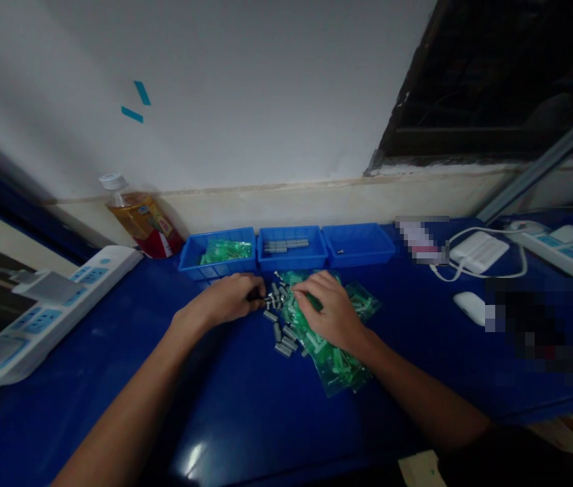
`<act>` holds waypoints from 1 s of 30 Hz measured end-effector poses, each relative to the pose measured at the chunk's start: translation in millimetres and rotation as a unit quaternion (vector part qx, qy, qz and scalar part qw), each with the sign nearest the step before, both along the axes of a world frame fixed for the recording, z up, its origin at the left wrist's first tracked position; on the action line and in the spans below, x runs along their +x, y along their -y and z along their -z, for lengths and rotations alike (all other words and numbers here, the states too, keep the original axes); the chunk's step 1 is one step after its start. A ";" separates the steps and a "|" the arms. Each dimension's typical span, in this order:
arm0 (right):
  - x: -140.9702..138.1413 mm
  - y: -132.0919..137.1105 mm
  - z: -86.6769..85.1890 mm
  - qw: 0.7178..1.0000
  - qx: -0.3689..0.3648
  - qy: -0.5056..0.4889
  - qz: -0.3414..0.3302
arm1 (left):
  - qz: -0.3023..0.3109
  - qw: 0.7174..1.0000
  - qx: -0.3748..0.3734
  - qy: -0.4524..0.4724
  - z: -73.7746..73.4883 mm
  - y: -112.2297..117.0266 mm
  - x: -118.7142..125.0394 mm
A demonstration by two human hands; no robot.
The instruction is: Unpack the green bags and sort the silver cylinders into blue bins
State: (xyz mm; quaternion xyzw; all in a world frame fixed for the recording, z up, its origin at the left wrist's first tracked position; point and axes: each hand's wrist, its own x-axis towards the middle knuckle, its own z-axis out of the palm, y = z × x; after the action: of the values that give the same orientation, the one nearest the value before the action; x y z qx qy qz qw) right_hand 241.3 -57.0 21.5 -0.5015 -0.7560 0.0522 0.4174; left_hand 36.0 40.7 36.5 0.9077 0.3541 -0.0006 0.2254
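Observation:
My left hand lies on the blue table with its fingers curled, their tips at a small dark object beside several small grey metal cylinders. My right hand rests on a heap of small green plastic bags, fingertips pinched at the cylinders. Three blue trays stand behind: the left tray holds green bags, the middle tray holds grey cylinders, the right tray has one tiny piece.
A white power strip lies at the left with a drink bottle leaning on the wall behind it. To the right are a white adapter with cable, a white mouse and another power strip.

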 end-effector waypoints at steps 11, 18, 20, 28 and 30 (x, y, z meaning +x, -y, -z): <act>-4.8 5.8 -0.4 0.999 0.002 0.006 -0.053 | -0.071 0.968 -0.105 0.215 1.4 43.4 -0.1; -9.3 12.9 -5.8 0.993 -0.001 0.072 -0.094 | -0.052 0.961 -0.134 0.237 -1.2 53.4 5.8; -9.8 12.5 -4.7 0.993 -0.006 0.075 -0.090 | -0.050 0.961 -0.133 0.237 -1.3 53.6 5.5; -9.8 8.3 -1.4 0.999 -0.014 0.020 -0.041 | -0.049 0.967 -0.017 0.248 -5.1 62.9 11.8; -10.7 8.4 -1.2 0.999 -0.020 0.016 -0.043 | -0.045 0.967 0.006 0.249 -4.4 64.5 13.2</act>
State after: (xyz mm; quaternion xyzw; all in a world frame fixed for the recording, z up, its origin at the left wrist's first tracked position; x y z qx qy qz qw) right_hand 230.6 -65.4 22.7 -0.4776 -0.7821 0.0769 0.3928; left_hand 49.1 -23.8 40.9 0.8636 0.3271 0.2380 0.3009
